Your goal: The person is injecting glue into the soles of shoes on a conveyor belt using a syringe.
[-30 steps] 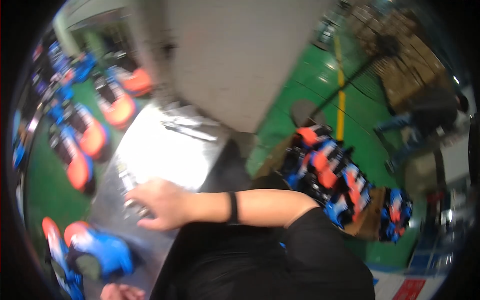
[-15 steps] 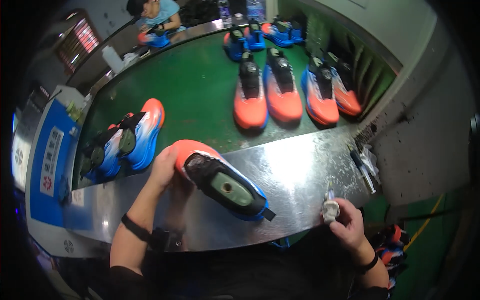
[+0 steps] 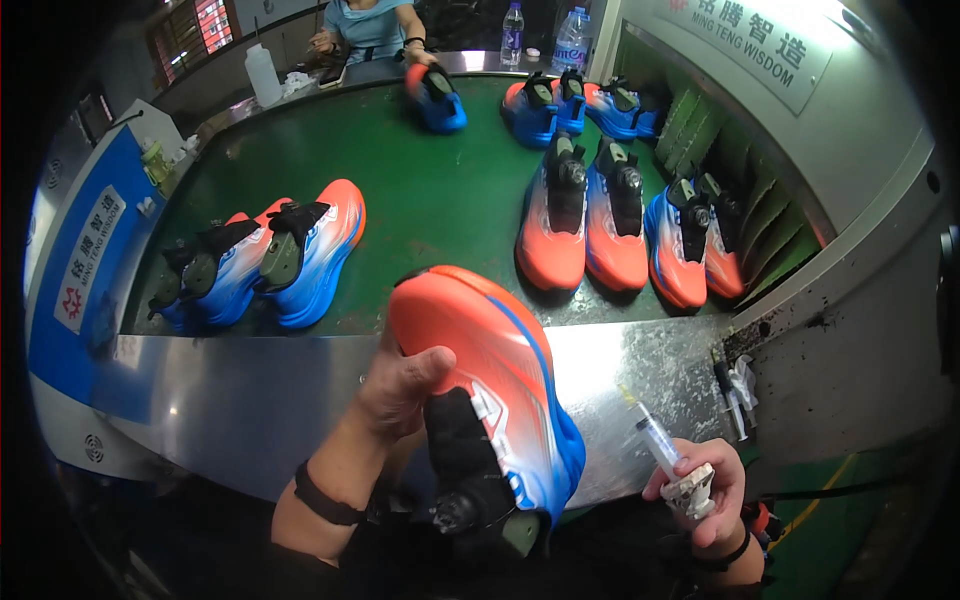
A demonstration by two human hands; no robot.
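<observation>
My left hand (image 3: 398, 388) grips an orange, white and blue sports shoe (image 3: 497, 345) by its toe end, with the thumb on the upper. The shoe is tilted up over the metal ledge, toe away from me and heel close, one side turned upward. Its black collar and round dial face my body. To the right, my right hand (image 3: 722, 487) is closed round a clear syringe (image 3: 657, 441) with a thin yellowish tip pointing away and left toward the shoe, apart from it. A crumpled whitish wad (image 3: 690, 492) is held in the same hand, against the syringe.
Matching shoes stand on the green belt (image 3: 420, 220), a cluster at the left (image 3: 310, 250) and several pairs at the right (image 3: 555, 225). A metal ledge (image 3: 230, 400) borders it. Another syringe (image 3: 733, 405) lies at right. Across the belt a person's hand (image 3: 420, 55) touches a shoe (image 3: 437, 100).
My left hand has lifted the shoe and rolled it so its side shows. The syringe has swung up into plain view. Across the belt, the person has put a shoe onto it.
</observation>
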